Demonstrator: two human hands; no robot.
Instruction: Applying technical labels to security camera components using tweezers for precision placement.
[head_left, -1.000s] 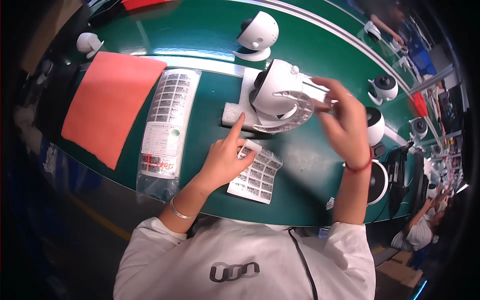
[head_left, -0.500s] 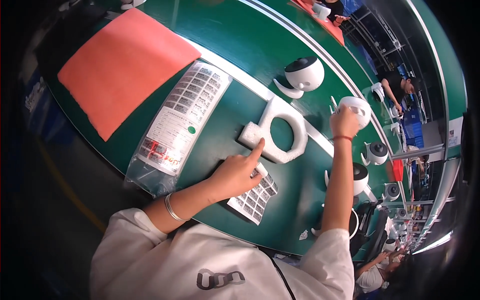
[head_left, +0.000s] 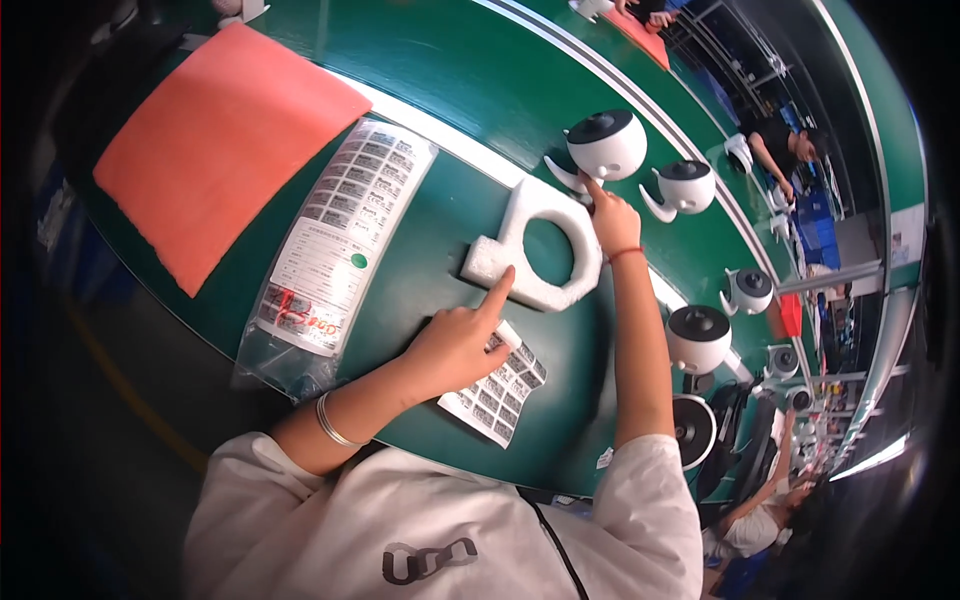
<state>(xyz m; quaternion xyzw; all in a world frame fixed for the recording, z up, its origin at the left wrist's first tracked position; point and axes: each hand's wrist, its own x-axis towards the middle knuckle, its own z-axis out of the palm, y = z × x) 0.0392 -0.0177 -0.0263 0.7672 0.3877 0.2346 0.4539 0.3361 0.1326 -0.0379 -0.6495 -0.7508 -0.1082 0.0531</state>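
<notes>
Seeing my left hand (head_left: 455, 345) pointing, index finger out, tip touching near edge of white foam ring (head_left: 535, 255), other fingers curled, gripping nothing. Hand lying over small label sheet (head_left: 495, 390) on green table (head_left: 440, 60). Right hand (head_left: 612, 215) reaching far side, index tip touching base of white round camera (head_left: 605, 145), clamping nothing. Foam ring lying flat between both hands. Clear bag of labels (head_left: 335, 250) lying to left, orange mat (head_left: 215, 140) beyond. More white cameras (head_left: 685, 185) sitting along belt.
</notes>
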